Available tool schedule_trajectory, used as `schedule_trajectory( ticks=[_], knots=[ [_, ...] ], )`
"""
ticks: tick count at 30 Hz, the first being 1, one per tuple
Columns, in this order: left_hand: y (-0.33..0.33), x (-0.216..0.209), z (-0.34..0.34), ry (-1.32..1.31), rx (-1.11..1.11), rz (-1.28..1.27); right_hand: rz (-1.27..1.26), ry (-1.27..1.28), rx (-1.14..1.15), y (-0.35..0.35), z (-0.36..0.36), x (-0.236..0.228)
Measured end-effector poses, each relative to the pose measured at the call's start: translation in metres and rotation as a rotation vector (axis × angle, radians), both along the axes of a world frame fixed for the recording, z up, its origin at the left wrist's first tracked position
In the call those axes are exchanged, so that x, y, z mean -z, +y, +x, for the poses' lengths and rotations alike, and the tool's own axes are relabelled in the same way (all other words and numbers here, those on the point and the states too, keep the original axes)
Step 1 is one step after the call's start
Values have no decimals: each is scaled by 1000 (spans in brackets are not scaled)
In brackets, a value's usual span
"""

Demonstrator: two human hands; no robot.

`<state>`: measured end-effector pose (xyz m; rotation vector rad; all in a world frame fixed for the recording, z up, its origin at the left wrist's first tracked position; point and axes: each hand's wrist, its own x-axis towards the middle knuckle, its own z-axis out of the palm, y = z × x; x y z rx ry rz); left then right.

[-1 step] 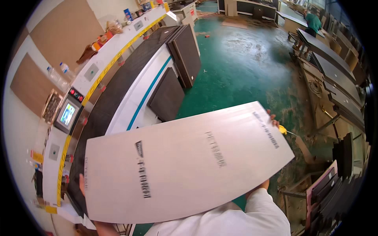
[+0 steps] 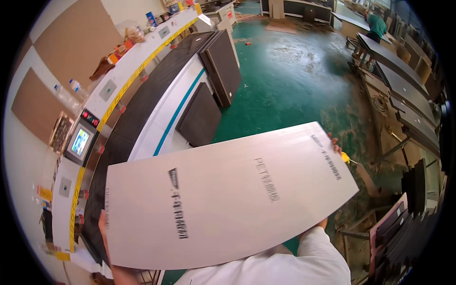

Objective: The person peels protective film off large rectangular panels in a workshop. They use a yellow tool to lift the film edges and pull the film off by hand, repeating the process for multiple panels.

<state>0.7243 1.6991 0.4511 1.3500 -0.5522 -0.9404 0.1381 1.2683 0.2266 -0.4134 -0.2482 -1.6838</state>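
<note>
A large pale rectangular panel with dark printed lettering on its face is held up in front of my body, tilted with its right end higher. My left hand grips its left edge; only a strip of fingers shows. My right arm passes beneath the panel, and the fingertips of my right hand curl round its right end. The palm is hidden behind the panel. Close by those fingers is a small yellow object with a thin line running off it; I cannot tell whether it is held.
Along the left runs a long machine with a dark belt and a control screen. Dark panels lean against its side. Stacked boards line the right, where a person in green bends over. Green floor lies between.
The panel has shifted slightly to the right in view, with both hands still on it. The surroundings have moved slightly left.
</note>
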Motion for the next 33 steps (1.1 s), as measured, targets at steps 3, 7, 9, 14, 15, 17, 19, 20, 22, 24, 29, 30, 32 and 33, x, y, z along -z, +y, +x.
schedule_trajectory(
  ticks=[3,7,9,14,15,17,19,20,22,24,29,30,32,33],
  knots=[
    [-73,32,26,-132,261,223,10,65,58,-36,-32,-20],
    [-234,64,19,239,500,417,96,277,181,-72,-77,-47],
    [-298,91,21,227,483,414,142,388,202,-101,-87,-60],
    [-484,191,59,188,582,591,348,738,267,-175,-122,-102],
    [-525,201,64,199,639,607,405,809,268,-191,-130,-113],
    [-616,218,73,223,741,620,540,965,260,-221,-151,-139],
    [-687,220,82,97,613,695,659,1076,196,-255,-169,-146],
    [-724,217,84,32,564,745,740,1158,156,-269,-184,-151],
    [-808,203,78,-36,574,617,844,1381,113,-297,-224,-158],
    [-903,180,65,-121,588,527,883,1684,52,-353,-267,-132],
    [-1082,80,10,-331,677,436,1272,1676,-153,-489,-295,-60],
    [-1119,56,-11,-335,668,369,1282,1651,-124,-528,-303,-34],
    [-1183,9,-60,-333,665,262,1335,1598,-88,-597,-315,14],
    [-1206,-17,-80,-306,663,242,1315,1549,-117,-632,-312,33]
  ],
)
